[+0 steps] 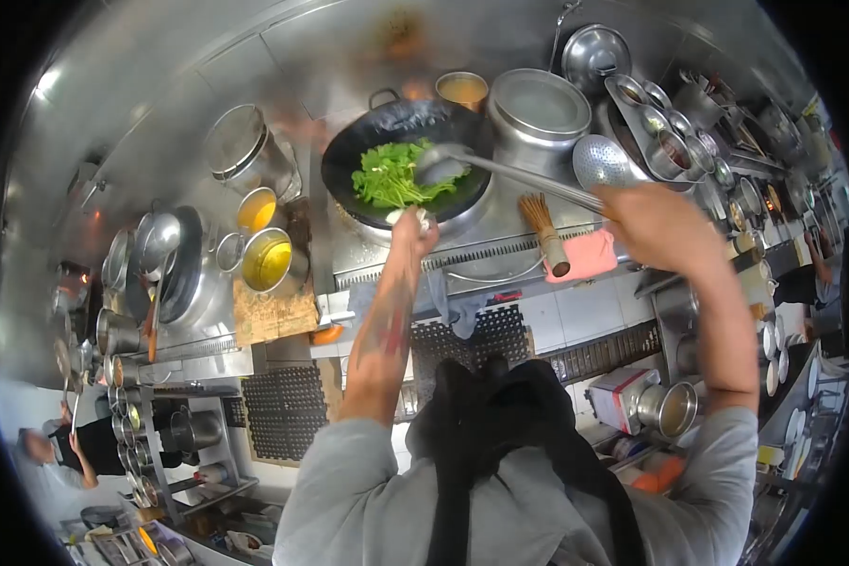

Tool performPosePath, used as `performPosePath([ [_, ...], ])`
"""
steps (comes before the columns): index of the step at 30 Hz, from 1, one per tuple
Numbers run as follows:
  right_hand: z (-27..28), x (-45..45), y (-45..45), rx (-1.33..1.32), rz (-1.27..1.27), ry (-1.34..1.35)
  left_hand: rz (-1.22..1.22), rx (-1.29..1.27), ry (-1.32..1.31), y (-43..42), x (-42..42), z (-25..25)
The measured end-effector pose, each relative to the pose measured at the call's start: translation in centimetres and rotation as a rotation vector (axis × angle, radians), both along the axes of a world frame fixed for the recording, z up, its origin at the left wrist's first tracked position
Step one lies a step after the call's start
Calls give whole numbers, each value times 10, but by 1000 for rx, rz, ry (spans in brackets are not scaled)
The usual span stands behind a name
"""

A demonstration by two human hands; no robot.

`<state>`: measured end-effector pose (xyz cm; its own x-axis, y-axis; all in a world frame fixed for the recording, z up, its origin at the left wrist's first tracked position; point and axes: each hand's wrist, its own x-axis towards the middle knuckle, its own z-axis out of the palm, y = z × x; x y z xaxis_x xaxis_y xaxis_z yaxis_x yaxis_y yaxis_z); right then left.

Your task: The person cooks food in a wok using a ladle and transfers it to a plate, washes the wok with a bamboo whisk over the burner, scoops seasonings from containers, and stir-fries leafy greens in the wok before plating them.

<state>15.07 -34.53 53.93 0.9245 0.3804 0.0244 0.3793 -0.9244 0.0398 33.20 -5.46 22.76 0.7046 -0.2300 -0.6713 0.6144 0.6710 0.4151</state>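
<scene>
A black wok (349,156) sits on the stove with a heap of leafy greens (387,177) in it. My left hand (411,236) is closed at the wok's near rim, with a bit of white cloth (423,223) between hand and metal. In my right hand (656,226) is the long handle of a metal ladle (528,179). The ladle's bowl rests among the greens on their right side. Steam or smoke hangs over the wok's far wall.
Left of the wok stand pots of yellow liquid (272,264) on a wooden board (274,316). At right are a lidded pot (541,104), a perforated skimmer (602,162), a bamboo brush (542,236), a pink cloth (590,257) and seasoning containers (670,151). Another person (57,462) stands far left.
</scene>
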Motion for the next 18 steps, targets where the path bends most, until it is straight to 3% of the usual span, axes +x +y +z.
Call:
performPosePath([
  [3,42,-26,5,-58,-57,195,192,-9,12,-4,-56,57],
  [5,15,-10,24,-70,-104,184,205,-112,16,-4,-56,74],
  [8,-69,33,55,-60,-79,254,7,-15,-170,-3,-6,7],
  [10,-143,66,74,65,-140,76,14,8,-188,-5,-25,-38],
  [12,-145,58,81,95,-162,-9,21,92,-190,-11,-61,-83],
  [14,-129,51,77,87,-195,-97,32,188,-230,-16,-106,-60],
  [17,-31,19,43,-97,-166,17,193,-11,-128,-3,-76,-50],
  [18,-3,3,19,50,9,-100,244,-8,-116,2,-64,1],
])
